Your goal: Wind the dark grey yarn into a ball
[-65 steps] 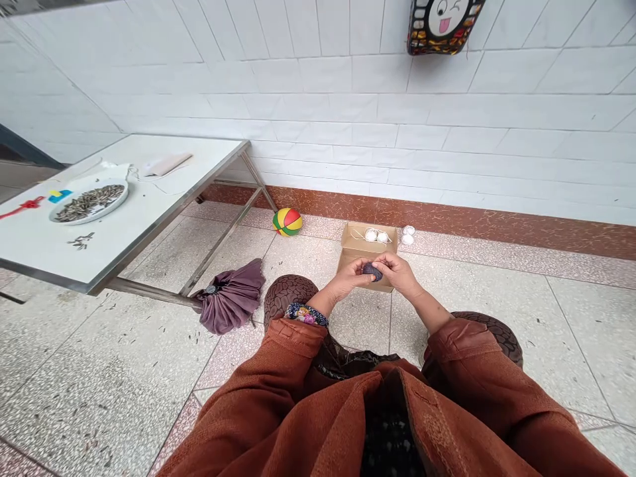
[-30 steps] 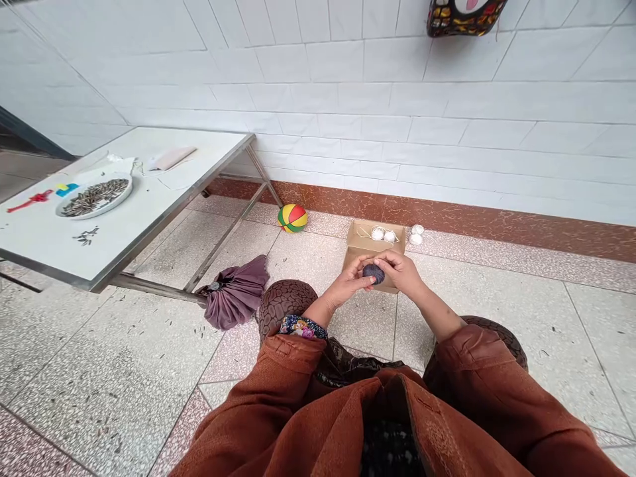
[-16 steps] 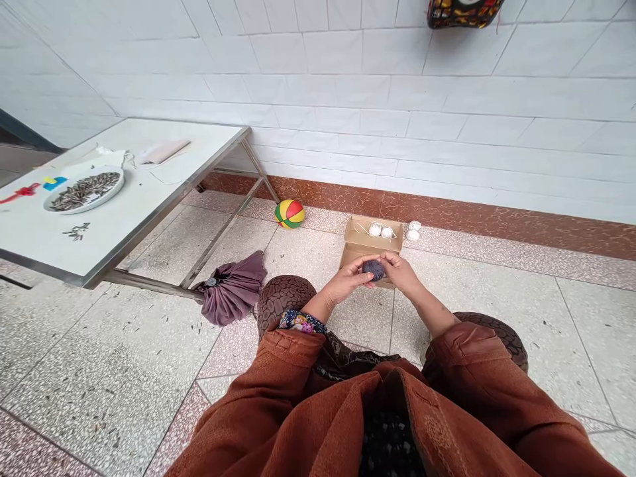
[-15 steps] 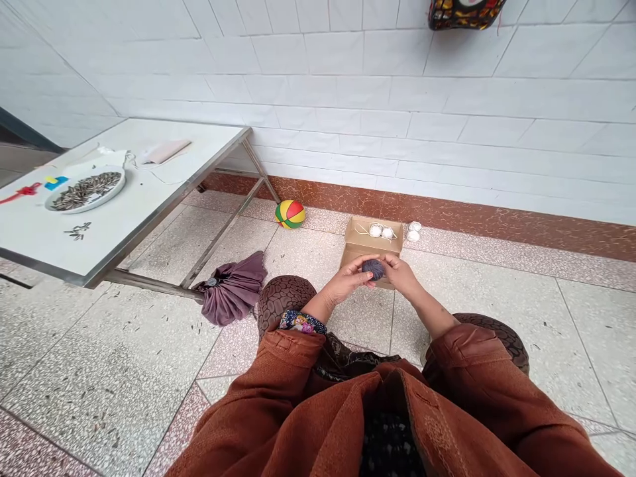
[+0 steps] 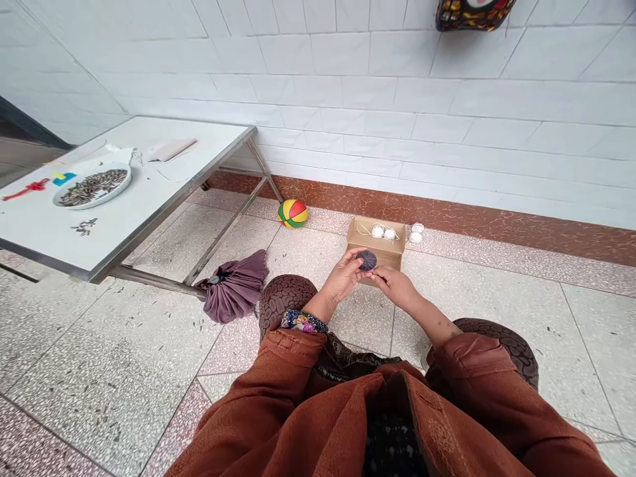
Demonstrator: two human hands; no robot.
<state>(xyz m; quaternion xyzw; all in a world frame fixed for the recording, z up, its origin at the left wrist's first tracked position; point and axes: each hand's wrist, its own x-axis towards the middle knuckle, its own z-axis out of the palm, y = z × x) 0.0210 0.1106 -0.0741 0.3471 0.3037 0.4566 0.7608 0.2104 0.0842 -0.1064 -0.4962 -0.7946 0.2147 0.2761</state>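
A small ball of dark purple-grey yarn (image 5: 367, 260) is gripped between the thumb and fingers of my left hand (image 5: 342, 275). My right hand (image 5: 396, 285) is close by the ball's lower right side, its thumb and fingertips pinched together; whatever lies between them is too small to make out. Just beyond and partly beneath my hands, an open cardboard box (image 5: 354, 232) sits on the floor. White yarn balls (image 5: 383, 232) with a loose strand lie in its far part, and more white balls (image 5: 416, 232) rest on the floor to its right.
At the left stands a white table (image 5: 163, 182) with a plate of sunflower seeds (image 5: 94, 187), a red knotted cord (image 5: 30, 190) and a folded cloth (image 5: 171, 150). A colourful ball (image 5: 293, 213) and a purple cloth bundle (image 5: 236, 288) are on the floor. A patterned bag (image 5: 472, 16) hangs on the wall.
The yarn ball has turned and shifted slightly left and up in my left hand. My right hand has dropped from the ball's upper right to its lower right. The view has shifted a little.
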